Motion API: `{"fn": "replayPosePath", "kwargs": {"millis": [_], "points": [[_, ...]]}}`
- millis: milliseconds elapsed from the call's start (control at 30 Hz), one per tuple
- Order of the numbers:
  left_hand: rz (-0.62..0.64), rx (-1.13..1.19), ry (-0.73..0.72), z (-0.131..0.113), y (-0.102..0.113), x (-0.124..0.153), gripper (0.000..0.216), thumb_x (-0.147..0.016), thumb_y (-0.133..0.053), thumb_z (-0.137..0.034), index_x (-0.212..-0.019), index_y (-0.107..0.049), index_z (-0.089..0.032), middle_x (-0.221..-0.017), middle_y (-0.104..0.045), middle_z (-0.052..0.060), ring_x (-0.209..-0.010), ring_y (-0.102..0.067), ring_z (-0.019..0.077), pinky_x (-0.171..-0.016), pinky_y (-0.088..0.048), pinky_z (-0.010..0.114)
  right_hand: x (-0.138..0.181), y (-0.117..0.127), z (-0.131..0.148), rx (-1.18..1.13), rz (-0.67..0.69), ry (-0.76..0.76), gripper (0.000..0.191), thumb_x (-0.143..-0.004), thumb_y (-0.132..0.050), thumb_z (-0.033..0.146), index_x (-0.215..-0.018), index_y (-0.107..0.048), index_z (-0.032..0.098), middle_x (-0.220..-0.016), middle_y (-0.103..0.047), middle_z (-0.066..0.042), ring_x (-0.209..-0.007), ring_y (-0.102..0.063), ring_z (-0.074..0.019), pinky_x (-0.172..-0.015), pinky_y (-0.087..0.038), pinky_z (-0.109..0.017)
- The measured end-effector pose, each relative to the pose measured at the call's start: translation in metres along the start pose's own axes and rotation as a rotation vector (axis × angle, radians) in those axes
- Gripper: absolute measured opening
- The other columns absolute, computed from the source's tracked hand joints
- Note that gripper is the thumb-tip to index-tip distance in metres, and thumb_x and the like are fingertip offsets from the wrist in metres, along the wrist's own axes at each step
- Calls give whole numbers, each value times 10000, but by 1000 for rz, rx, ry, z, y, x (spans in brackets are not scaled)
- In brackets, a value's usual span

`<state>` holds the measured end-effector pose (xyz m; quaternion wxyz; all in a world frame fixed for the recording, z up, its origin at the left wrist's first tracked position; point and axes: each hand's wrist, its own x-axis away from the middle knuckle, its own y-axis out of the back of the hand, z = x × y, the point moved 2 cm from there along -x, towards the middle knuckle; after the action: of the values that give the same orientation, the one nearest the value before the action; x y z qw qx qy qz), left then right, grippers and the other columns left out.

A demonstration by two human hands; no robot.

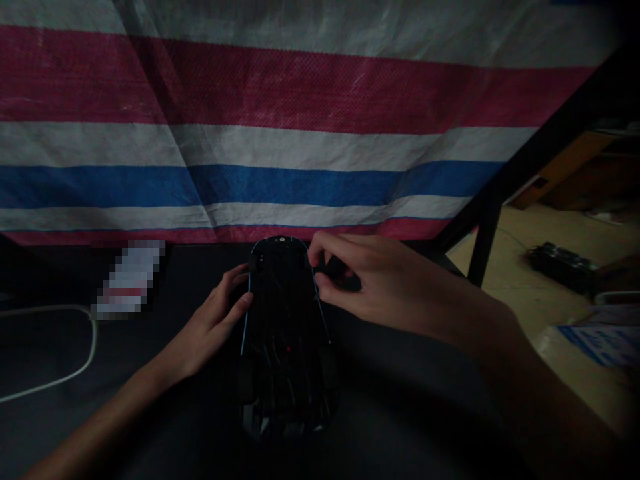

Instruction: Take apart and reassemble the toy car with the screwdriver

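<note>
Toy car (286,313) lies wheels-up on the dark bench (190,427), between the two hands, its narrow end towards a striped sheet (310,183) hanging behind the bench. A small red spot shows on its black underside, and a thin blue edge runs along both sides. The left hand (215,317) rests against the car's left side, thumb on the edge, its grip apart. The right hand (370,273) is bent at the right edge, near the far wheel, thumb and forefinger curled; it is too dark to tell whether that grip is clamped on anything. Over to the left are a blurred-out pale object (131,277) and a white cable (95,333).
</note>
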<state>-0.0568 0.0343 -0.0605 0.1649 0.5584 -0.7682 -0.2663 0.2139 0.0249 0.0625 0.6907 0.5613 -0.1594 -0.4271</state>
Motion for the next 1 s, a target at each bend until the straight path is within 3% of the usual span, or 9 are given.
{"fn": "replayPosePath", "kwargs": {"millis": [133,300,467,600,667,767,833,1000], "points": [[-2,-12,12,-1,0,0,655,-1048,-409,-617,-1602,-316,-279,-1649,-458,119,-1510,-441,346,-1246,-350,586,-4,-5,-5,178,-70,-49,223,-1060,-513,313,-902,-632,210,-685,-608,29,-581,-521,-125,-595,-266,-317],[-3,-28,18,-4,1,0,668,-1043,-404,-632,-1601,-319,-275,-1656,-450,124,-1518,-426,356,-1245,-342,595,-6,-8,-8,58,-47,13,77,-1006,-537,177,-1047,-602,172,-868,-673,-5,-698,-589,-127,-658,-355,-288],[6,-12,20,-3,0,1,652,-1049,-406,-618,-1603,-312,-288,-1660,-449,115,-1515,-433,354,-1243,-346,595,-3,-2,1,-91,2,60,151,-885,-565,100,-1002,-547,195,-926,-633,-4,-804,-584,-140,-709,-399,-271],[8,17,7,-2,-1,0,647,-1057,-417,-598,-1608,-308,-276,-1674,-428,112,-1533,-410,337,-1260,-327,587,-1,1,7,-73,36,76,98,-876,-582,132,-929,-577,214,-951,-670,-10,-865,-597,-162,-737,-394,-293],[8,32,6,-3,-2,-1,655,-1056,-421,-600,-1606,-312,-264,-1671,-434,113,-1536,-403,337,-1260,-331,583,-2,0,8,13,26,24,58,-915,-596,192,-863,-603,216,-869,-682,0,-788,-592,-159,-695,-355,-305],[10,44,16,-5,-2,-1,664,-1049,-424,-614,-1601,-320,-260,-1668,-438,113,-1533,-407,345,-1252,-347,581,-2,-1,6,164,-41,-114,275,-1028,-535,323,-807,-649,205,-712,-650,-3,-626,-532,-140,-616,-261,-329],[4,39,26,-5,-2,-1,680,-1043,-423,-629,-1603,-316,-258,-1676,-424,117,-1526,-415,353,-1252,-341,592,-2,-3,4,184,-56,-126,317,-1066,-490,328,-846,-673,193,-705,-650,-11,-605,-525,-136,-609,-246,-333],[-6,29,33,-3,-2,-1,688,-1043,-427,-630,-1612,-309,-263,-1681,-413,113,-1530,-406,356,-1262,-322,594,1,-5,2,69,-54,35,68,-1019,-552,197,-1047,-608,171,-879,-678,-23,-740,-587,-145,-677,-344,-289]]}}
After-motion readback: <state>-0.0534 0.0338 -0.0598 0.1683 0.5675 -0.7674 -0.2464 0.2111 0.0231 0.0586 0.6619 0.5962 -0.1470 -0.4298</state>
